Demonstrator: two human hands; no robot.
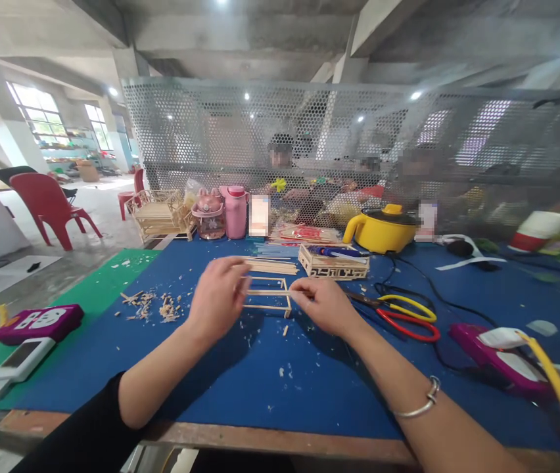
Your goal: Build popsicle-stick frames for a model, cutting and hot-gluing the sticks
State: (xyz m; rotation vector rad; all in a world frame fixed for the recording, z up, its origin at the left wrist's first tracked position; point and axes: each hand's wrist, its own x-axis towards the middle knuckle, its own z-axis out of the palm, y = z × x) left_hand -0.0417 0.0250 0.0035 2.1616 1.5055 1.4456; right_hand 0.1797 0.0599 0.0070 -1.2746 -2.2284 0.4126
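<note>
Right hand (pixel 325 305) is closed on a stick (pixel 267 292), left hand (pixel 218 293) half-curled, hold unclear; stick is aligned left-right between them, along wooden frame (pixel 275 307).

Wooden frame (pixel 273 307) partly hidden, people (pixel 280 156) blurred

Left hand (pixel 221 292): hovering by the wooden frame's left end, fingers curling, their grip hiding from view.
Right hand (pixel 323 305): pinching a thin stick (pixel 269 292) near the frame's right end.
Wooden frame (pixel 267 307): lying between the two hands.
Scissors (pixel 408 318): resting right of the right hand, red and yellow handles showing.
Lattice tray (pixel 339 266): sitting just behind, carrying a blue-handled tool (pixel 332 251).
Wood scraps (pixel 169 307): littering the blue mat (pixel 240 407), left side.
Yellow pot (pixel 383 231): standing farther back.
</note>
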